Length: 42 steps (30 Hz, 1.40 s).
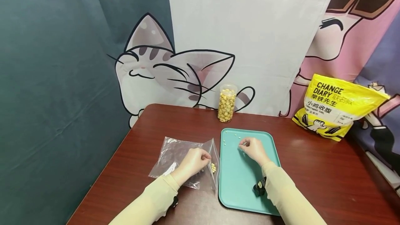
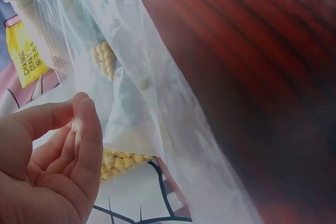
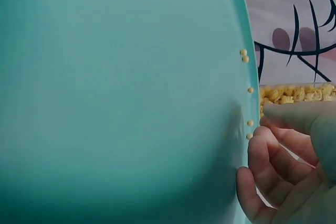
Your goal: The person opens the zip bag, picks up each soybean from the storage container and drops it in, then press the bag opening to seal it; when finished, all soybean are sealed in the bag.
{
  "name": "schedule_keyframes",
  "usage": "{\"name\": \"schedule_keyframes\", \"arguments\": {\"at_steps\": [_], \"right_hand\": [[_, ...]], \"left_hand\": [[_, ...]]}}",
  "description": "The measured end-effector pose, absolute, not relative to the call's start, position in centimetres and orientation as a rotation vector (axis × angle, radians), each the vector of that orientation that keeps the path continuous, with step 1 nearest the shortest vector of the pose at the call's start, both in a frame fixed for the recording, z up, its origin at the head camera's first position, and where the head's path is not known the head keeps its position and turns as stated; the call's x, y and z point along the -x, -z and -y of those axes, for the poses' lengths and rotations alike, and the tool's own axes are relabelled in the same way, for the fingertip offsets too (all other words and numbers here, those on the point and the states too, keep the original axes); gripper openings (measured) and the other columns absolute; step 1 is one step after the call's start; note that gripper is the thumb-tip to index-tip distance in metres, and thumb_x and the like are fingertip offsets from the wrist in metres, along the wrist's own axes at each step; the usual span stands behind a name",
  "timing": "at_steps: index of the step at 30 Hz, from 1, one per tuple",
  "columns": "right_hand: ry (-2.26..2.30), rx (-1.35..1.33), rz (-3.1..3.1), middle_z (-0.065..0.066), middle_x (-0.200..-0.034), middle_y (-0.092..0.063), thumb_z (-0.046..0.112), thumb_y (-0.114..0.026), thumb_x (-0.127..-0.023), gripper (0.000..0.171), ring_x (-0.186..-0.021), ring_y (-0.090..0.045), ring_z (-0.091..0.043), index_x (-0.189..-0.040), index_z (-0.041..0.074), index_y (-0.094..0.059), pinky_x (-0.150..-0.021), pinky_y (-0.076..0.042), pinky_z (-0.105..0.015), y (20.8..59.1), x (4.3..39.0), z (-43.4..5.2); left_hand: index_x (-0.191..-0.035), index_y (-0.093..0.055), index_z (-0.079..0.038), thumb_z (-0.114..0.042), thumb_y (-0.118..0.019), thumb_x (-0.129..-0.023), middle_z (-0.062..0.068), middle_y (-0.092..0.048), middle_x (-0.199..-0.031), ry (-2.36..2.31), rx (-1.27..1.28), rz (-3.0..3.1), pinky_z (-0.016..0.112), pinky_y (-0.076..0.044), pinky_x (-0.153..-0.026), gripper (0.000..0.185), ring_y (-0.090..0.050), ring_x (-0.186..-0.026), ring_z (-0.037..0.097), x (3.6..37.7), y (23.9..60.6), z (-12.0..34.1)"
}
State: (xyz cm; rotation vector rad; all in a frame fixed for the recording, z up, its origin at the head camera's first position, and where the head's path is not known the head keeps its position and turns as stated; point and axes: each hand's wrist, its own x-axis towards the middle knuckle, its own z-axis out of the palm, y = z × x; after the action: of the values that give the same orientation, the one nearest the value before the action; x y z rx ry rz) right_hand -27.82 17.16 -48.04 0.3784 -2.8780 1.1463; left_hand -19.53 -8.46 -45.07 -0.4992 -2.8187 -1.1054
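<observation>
Dark red wooden table stands before cartoon cat and figure drapes. On it the left hand pinches the mouth edge of a clear plastic zip bag, thumb and forefinger closed on the film; a small cluster of pale yellow round beads sits inside the bag just right of those fingertips. The right hand, fingers curled with tips together, rests on the teal plastic tray; whether it holds a bead I cannot tell. Loose beads lie just beyond it.
</observation>
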Motion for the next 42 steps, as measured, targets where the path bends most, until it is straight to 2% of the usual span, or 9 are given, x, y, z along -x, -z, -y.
{"name": "schedule_keyframes", "arguments": {"at_steps": [19, 28, 32, 42], "right_hand": [[-1.052, -0.220, 2.962, -0.009, -0.078, -0.065, 0.014, -0.067, -0.085, 0.014, -0.066, -0.057, -0.018, -0.095, 0.004, -0.066, -0.059, -0.046, -0.035, 48.0, 30.1, -17.1], [-0.925, -0.215, 3.031, -0.013, -0.091, -0.068, 0.018, -0.067, -0.086, 0.021, -0.077, -0.062, -0.024, -0.103, 0.006, -0.065, -0.062, -0.048, -0.040, 48.2, 30.8, -17.0], [-0.873, -0.217, 3.040, -0.012, -0.090, -0.068, 0.019, -0.066, -0.087, 0.019, -0.074, -0.062, -0.023, -0.103, 0.009, -0.066, -0.060, -0.048, -0.039, 48.2, 31.1, -16.8], [-0.868, -0.232, 3.016, -0.009, -0.085, -0.068, 0.016, -0.066, -0.085, 0.009, -0.069, -0.059, -0.020, -0.090, 0.008, -0.067, -0.059, -0.046, -0.038, 48.4, 31.6, -16.3]], "left_hand": [[-0.083, -0.075, -0.006, -0.003, -0.062, -0.077, -0.002, -0.067, -0.068, 1.059, 0.484, 2.838, 0.016, -0.045, -0.056, 0.014, -0.049, -0.049, -0.003, 19.7, 45.2, 8.8], [-0.082, -0.074, -0.006, -0.004, -0.063, -0.077, -0.002, -0.067, -0.068, 1.044, 0.488, 2.828, 0.017, -0.045, -0.057, 0.012, -0.051, -0.050, -0.003, 19.7, 45.5, 8.9], [-0.082, -0.074, -0.006, -0.005, -0.064, -0.078, -0.002, -0.068, -0.068, 1.054, 0.472, 2.834, 0.017, -0.046, -0.058, 0.011, -0.053, -0.052, -0.002, 19.6, 45.5, 9.1], [-0.081, -0.074, -0.006, -0.004, -0.064, -0.077, -0.002, -0.068, -0.068, 1.041, 0.454, 2.830, 0.018, -0.046, -0.059, 0.011, -0.056, -0.056, 0.001, 19.8, 45.7, 9.6]]}}
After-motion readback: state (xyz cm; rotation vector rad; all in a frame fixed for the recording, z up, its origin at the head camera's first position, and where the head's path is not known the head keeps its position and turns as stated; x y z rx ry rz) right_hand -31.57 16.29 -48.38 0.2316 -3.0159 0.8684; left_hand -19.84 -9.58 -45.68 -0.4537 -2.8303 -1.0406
